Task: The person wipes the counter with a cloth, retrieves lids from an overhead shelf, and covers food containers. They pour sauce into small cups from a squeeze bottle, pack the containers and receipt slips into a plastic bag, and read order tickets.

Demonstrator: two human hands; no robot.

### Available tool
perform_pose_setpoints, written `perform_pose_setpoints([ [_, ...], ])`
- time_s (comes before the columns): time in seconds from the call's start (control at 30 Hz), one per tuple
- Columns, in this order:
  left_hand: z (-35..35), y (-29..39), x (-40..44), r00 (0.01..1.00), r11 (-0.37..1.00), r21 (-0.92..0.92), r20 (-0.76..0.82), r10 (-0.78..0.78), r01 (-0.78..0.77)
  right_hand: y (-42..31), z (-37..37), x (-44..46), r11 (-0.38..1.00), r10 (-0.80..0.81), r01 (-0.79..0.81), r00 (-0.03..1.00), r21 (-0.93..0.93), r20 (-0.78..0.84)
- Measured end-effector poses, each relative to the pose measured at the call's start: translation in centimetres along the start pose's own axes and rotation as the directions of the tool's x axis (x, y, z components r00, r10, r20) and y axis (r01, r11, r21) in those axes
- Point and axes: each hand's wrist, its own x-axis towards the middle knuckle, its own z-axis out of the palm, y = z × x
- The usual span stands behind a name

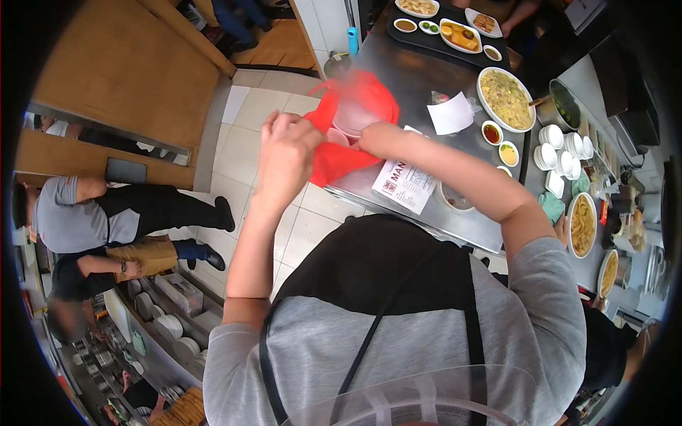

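A red plastic bag (380, 89) stands at the table's left edge, its mouth spread. Inside it sit round lidded tubs (348, 122), tinted pink by the bag. My left hand (288, 145) is closed, with its fingers pinching the bag's near left side. Across the bag, my right hand (381, 140) is curled at the rim by the tubs; its fingertips are partly hidden, but it seems to grip the bag. Below my right forearm lies a printed paper (405, 186) reading "MAN". A round bowl (455, 199) is partly covered by that arm.
The steel table (387, 67) holds a black tray (444, 14) of dishes, a large noodle plate (506, 99), sauce cups (491, 133) and a white slip (450, 115). White cups (550, 135) are stacked rightward. Two people stand left; a co-worker's hand (561, 231) is at right.
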Motion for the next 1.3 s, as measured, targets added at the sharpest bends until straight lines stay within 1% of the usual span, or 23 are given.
perform_pose_setpoints([
  [0.03, -0.2, 0.7, -0.1, 0.995, 0.995, -0.044, 0.045, 0.089, -0.087, -1.5, -0.6, -0.8, 0.982, 0.023, -0.017, 0.999, 0.189, -0.031],
  [0.1, -0.4, 2.0, -0.7, 0.97, 0.979, -0.081, 0.144, 0.198, -0.188, -2.6, -0.8, -1.3, 0.929, 0.064, -0.037, 0.996, 0.368, -0.061],
  [0.27, 0.1, 1.9, -3.1, 0.982, 0.968, -0.198, 0.077, 0.171, -0.153, -2.5, 1.7, -1.3, 0.643, 0.195, -0.04, 0.974, 0.765, -0.113],
  [0.3, -0.6, 2.0, -3.2, 0.996, 0.979, -0.188, 0.005, 0.087, -0.084, -2.0, 2.0, -1.3, 0.598, 0.211, -0.035, 0.971, 0.801, -0.115],
  [0.37, -1.3, 1.5, -3.7, 0.993, 0.977, -0.206, -0.09, -0.076, 0.056, 2.2, 1.2, -0.9, 0.744, -0.073, 0.085, 0.996, 0.662, -0.046],
  [0.43, -1.6, 1.1, -4.3, 0.97, 0.952, -0.249, -0.114, -0.213, 0.179, 5.8, -2.2, -3.8, 0.653, 0.11, -0.034, 0.993, 0.756, -0.051],
  [0.47, -1.5, 0.9, -4.5, 0.97, 0.951, -0.253, -0.114, -0.213, 0.179, 8.0, -2.5, -5.1, 0.722, 0.212, -0.133, 0.977, 0.679, -0.034],
  [0.5, -1.4, 0.7, -4.9, 0.933, 0.882, -0.32, 0.015, -0.361, 0.346, 8.8, -2.9, -5.5, 0.77, 0.391, -0.427, 0.903, 0.473, 0.179],
  [0.53, -1.1, 0.5, -5.1, 0.861, 0.784, -0.359, 0.151, -0.486, 0.506, 9.6, -1.0, -5.7, 0.768, 0.393, -0.428, 0.902, 0.476, 0.178],
  [0.57, -0.6, 0.5, -5.4, 0.85, 0.711, -0.489, 0.143, -0.507, 0.506, 10.6, 2.3, -5.3, 0.797, 0.424, -0.491, 0.87, 0.351, 0.254],
  [0.6, -0.1, 0.3, -5.6, 0.852, 0.714, -0.488, 0.139, -0.504, 0.502, 11.4, 4.6, -5.1, 0.816, 0.46, -0.537, 0.828, 0.216, 0.32],
  [0.67, 0.7, -0.3, -5.6, 0.905, 0.629, -0.678, 0.131, -0.405, 0.38, 11.3, 6.1, -5.3, 0.783, 0.459, -0.527, 0.848, 0.332, 0.264],
  [0.73, 1.3, -0.6, -5.3, 0.896, 0.546, -0.749, 0.142, -0.421, 0.376, 11.2, 6.0, -5.5, 0.742, 0.458, -0.502, 0.864, 0.444, 0.21],
  [0.8, 1.5, -0.6, -4.6, 0.758, 0.333, -0.764, 0.294, -0.583, 0.552, 11.5, 5.5, -5.9, 0.542, 0.439, -0.602, 0.798, 0.587, 0.412],
  [0.83, 1.6, -0.4, -4.1, 0.69, 0.269, -0.731, 0.361, -0.627, 0.627, 11.7, 5.5, -5.9, 0.542, 0.441, -0.602, 0.798, 0.586, 0.411],
  [0.9, 2.5, -0.5, -3.6, 0.72, 0.317, -0.72, 0.355, -0.596, 0.617, 12.1, 5.6, -5.7, 0.354, 0.321, -0.669, 0.743, 0.653, 0.587],
  [1.0, 1.5, 0.2, -3.1, 0.763, 0.411, -0.687, 0.335, -0.552, 0.599, 11.6, 5.6, -5.6, 0.237, 0.2, -0.629, 0.777, 0.74, 0.597],
  [1.03, 0.5, 0.4, -3.1, 0.767, 0.496, -0.591, 0.411, -0.493, 0.636, 11.2, 5.3, -5.8, 0.238, 0.198, -0.628, 0.778, 0.741, 0.596],
  [1.1, -0.1, -0.8, -3.8, 0.769, 0.721, -0.383, 0.553, -0.321, 0.577, 10.4, 3.8, -6.4, 0.188, 0.187, -0.402, 0.91, 0.896, 0.369],
  [1.13, -0.3, -1.3, -4.1, 0.765, 0.719, -0.378, 0.554, -0.329, 0.583, 10.3, 2.6, -6.8, 0.188, 0.179, -0.403, 0.911, 0.896, 0.372],
  [1.2, -0.3, -2.0, -4.0, 0.672, 0.616, -0.377, 0.649, -0.356, 0.691, 10.5, -0.9, -8.2, 0.536, 0.32, -0.311, 0.935, 0.785, 0.152],
  [1.23, -0.4, -1.8, -3.7, 0.669, 0.615, -0.372, 0.649, -0.363, 0.695, 10.3, -3.1, -9.4, 0.545, 0.347, -0.291, 0.932, 0.786, 0.104],
  [1.3, -0.8, -0.7, -2.7, 0.779, 0.373, -0.707, 0.414, -0.471, 0.601, 10.0, -7.2, -11.9, 0.519, 0.417, -0.238, 0.909, 0.821, 0.0],
])
